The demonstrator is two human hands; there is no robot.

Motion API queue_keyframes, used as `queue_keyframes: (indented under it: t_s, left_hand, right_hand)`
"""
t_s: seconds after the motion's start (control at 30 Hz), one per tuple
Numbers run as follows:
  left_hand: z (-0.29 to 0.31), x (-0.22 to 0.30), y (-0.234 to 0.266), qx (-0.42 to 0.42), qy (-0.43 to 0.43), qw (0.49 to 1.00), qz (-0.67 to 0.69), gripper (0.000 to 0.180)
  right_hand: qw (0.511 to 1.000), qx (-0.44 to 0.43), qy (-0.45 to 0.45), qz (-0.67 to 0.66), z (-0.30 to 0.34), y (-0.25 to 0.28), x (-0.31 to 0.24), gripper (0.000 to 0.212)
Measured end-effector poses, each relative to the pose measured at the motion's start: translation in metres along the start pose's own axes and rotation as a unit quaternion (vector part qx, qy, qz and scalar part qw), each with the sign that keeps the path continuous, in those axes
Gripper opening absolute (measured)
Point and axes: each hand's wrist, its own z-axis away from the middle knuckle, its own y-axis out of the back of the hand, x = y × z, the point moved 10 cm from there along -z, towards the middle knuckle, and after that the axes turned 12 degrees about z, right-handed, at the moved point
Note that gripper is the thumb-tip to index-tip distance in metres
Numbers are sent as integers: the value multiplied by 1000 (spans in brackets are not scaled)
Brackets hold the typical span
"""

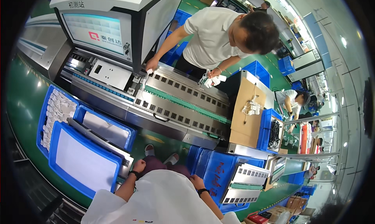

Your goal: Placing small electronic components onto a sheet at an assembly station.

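Green factory flooring (pixel 23 103) is crossed by a steel conveyor (pixel 156 127). Below it, the wearer's left hand (pixel 138 166) is placed at the thigh, near a white-lined blue tray (pixel 84 159) on its left; the right hand (pixel 197 181) is placed near a blue crate (pixel 203 161) on its right. Finger opening, and whether anything is gripped, cannot be told. Across the conveyor, white adapters (pixel 215 81) are held by a co-worker (pixel 211 36).

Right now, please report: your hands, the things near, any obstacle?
Left hand low, near metal panel; right hand low, near blue crates. No item visible in either grip. Co-worker's hand holds white pieces at conveyor's far edge.
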Motion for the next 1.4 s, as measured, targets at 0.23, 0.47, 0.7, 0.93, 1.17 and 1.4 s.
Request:
queue_keyframes:
  t_s: [0.23, 0.47, 0.7, 0.93, 1.17, 1.4]
  left_hand:
    - [8, 12, 4, 11, 24, 999, 19, 19]
    - [35, 141, -16, -29, -95, 995, -22, 24]
    - [69, 367, 61, 239, -305, 921, -37, 35]
    - [20, 293, 179, 568, 82, 818, -32, 62]
    - [-44, 217, 170, 449, 120, 886, -3, 61]
    - [-27, 243, 163, 469, 148, 869, -44, 60]
  right_hand:
    - [1000, 0, 27, 11, -15, 4, 0, 32]
    - [999, -4, 43, -26, -36, 12, 13, 31]
    - [999, -12, 41, -19, -68, 33, 21, 29]
    - [990, 34, 89, -100, -70, 92, 19, 24]
    - [966, 179, 107, -154, -49, 275, -8, 24]
    - [958, 160, 23, -236, -139, 349, 109, 25]
